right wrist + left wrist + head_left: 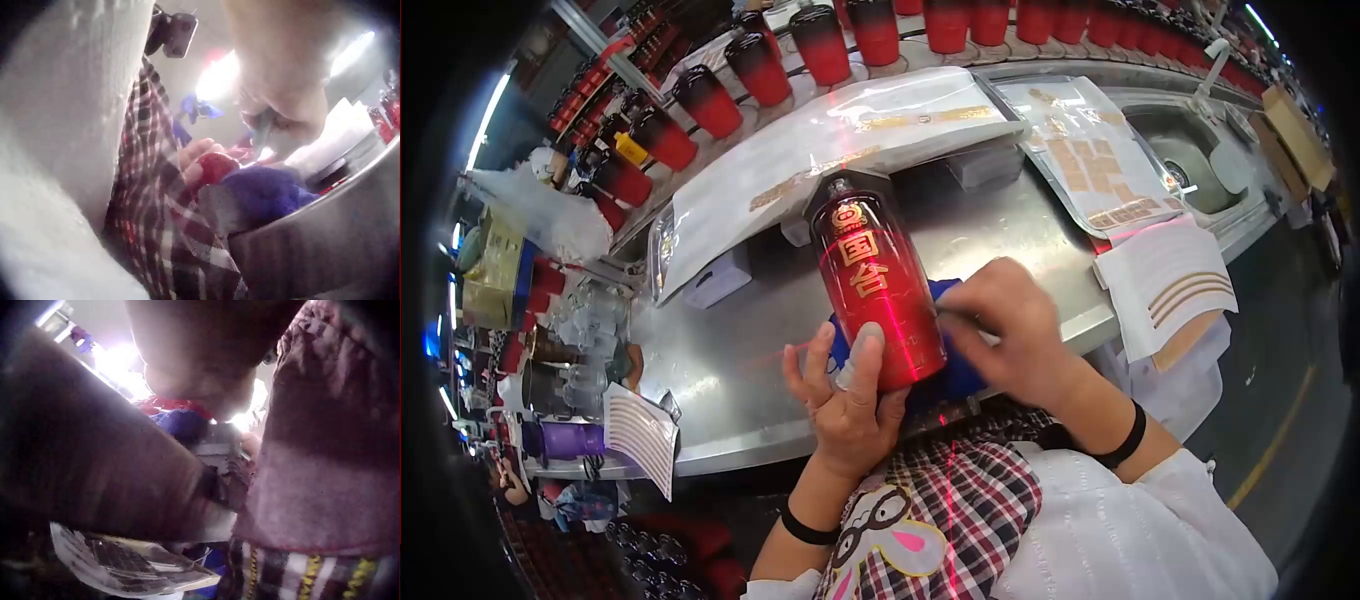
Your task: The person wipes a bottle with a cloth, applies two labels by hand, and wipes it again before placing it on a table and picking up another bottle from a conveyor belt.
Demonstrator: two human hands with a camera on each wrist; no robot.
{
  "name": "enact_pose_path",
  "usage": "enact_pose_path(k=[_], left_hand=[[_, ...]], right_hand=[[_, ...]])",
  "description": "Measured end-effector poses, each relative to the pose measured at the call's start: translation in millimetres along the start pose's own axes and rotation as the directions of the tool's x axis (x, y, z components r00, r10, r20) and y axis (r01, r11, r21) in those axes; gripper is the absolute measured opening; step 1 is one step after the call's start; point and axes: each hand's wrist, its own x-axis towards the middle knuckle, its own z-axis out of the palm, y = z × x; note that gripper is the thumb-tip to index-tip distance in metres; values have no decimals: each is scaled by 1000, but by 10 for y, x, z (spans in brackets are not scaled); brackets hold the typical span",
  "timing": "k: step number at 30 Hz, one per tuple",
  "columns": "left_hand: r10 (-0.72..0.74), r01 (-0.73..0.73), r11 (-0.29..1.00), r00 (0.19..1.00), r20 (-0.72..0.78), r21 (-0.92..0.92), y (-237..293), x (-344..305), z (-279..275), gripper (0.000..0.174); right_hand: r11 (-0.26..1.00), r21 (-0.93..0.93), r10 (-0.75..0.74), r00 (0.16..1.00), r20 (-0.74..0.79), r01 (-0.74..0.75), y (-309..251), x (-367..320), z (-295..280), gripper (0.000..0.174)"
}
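A red glass bottle point(878, 285) with a dark shoulder and gold characters lies tilted, its base toward the person. Near the base, my left hand point(850, 405) holds it, one digit laid along the front; a whitish covering shows on a finger. Beside the bottle's lower right side is my right hand point(1015, 330), fingers bent and blurred by motion. In the right wrist view, a narrow grey piece point(265, 128) shows between that hand's thumb and fingers; its kind is unclear. Blue cloth point(960, 375) lies under the bottle. The left wrist view is mostly blocked by forearm and clothing.
Behind the bottle, a white sheet with gold strips point(830, 140) covers a raised board on the steel table point(770, 370). Another tray of labels point(1090, 150) stands at right, near a sink point(1200, 165). Label sheets point(1165, 285) overhang the edge. Red-black bottles point(820, 45) line the back.
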Motion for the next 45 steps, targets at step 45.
enact_pose_path(k=[45], left_hand=[[-56,33,943,997,-61,-332,-273,-126,92,42]], right_hand=[[563,-814,342,937,67,-147,3110,1892,-223,49]])
